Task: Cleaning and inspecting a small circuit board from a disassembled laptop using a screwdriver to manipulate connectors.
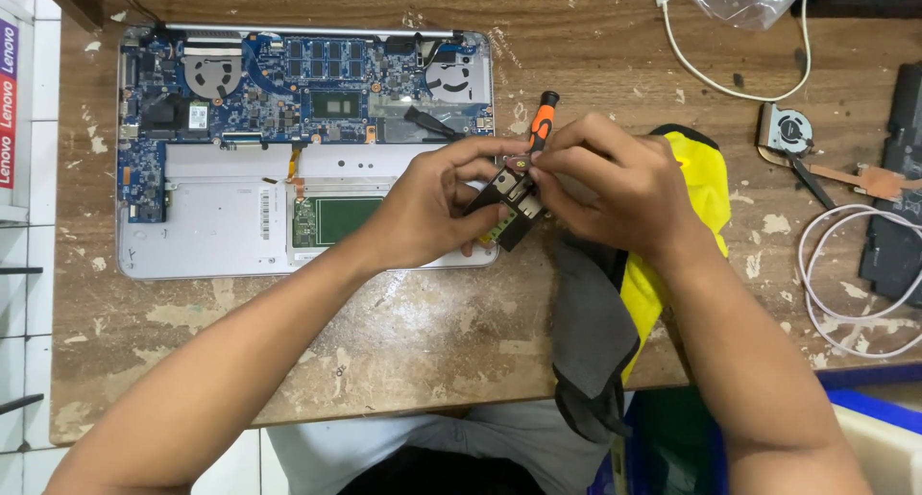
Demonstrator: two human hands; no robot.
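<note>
1. Working a small dark circuit board with metal port housings (507, 207) seems to be the step in hand: it is held in the air over the front right corner of the opened silver laptop base with blue motherboard (230, 217), at about 3 o'clock from the green trackpad panel.
2. The left hand (432, 212) is clamped on the small board, thumb and fingers pinching its lower and left edges.
3. The right hand (615, 183) is closed around an orange-and-black-handled screwdriver (544, 120), whose handle sticks up at 12 o'clock from the fingers; the tip is hidden, so I cannot tell whether it sits in a screw.
4. Both hands meet, touching around the board, forearms coming in from 7 and 5 o'clock.
5. I judge the next move calls for a steady pinch and straight pressure on the driver.
6. A yellow and grey cloth (634, 293) lies under the right wrist; a loose cooling fan (788, 130) lies at 2 o'clock on the worn wooden table (432, 332).
</note>
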